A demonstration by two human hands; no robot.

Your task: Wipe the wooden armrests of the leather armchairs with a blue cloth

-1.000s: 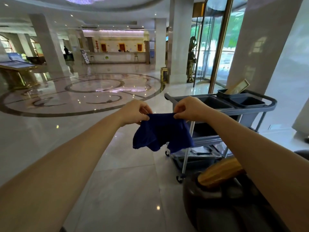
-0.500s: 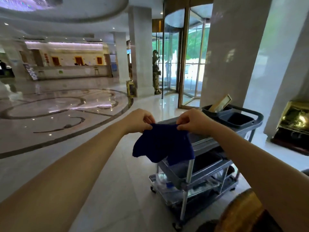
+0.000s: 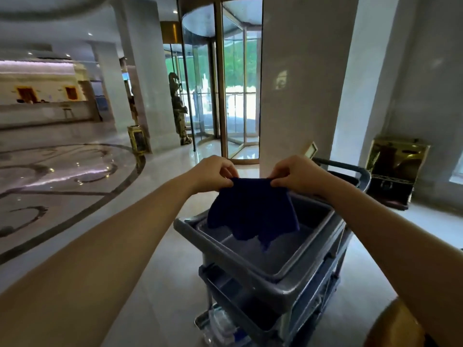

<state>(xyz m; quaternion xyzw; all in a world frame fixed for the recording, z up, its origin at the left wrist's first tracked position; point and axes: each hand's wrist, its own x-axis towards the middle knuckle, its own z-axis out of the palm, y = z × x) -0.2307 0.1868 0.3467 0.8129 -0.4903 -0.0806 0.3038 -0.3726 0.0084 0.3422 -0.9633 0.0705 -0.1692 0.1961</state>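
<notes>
Two hands up front, both pinching the top edge of one cloth. Left hand [image 3: 213, 172], about 10 o'clock from frame centre, fingers closed on the left corner. Blue cloth [image 3: 253, 209] at centre hangs slack between the hands, lower hem dangling over the top tray of the grey cart [image 3: 275, 276], apart from it as far as I can tell. Right hand [image 3: 295, 175], about 1 o'clock, thumb and fingers pressed on the right corner. Wooden armrest [image 3: 390, 324] only a sliver at 5 o'clock, bottom edge, mostly hidden behind the right forearm; the armchair itself can't be made out. Cloth is well apart from the armrest, so wiping looks not yet started.

Risks, as judgement: grip is fingertips only, so a slip at either corner could drop the cloth into the cart tray or onto the floor. The loose hem may snag the cart rim when the cloth swings toward 5 o'clock. Cloth is bunched, not folded flat, so the wipe may be patchy.
</notes>
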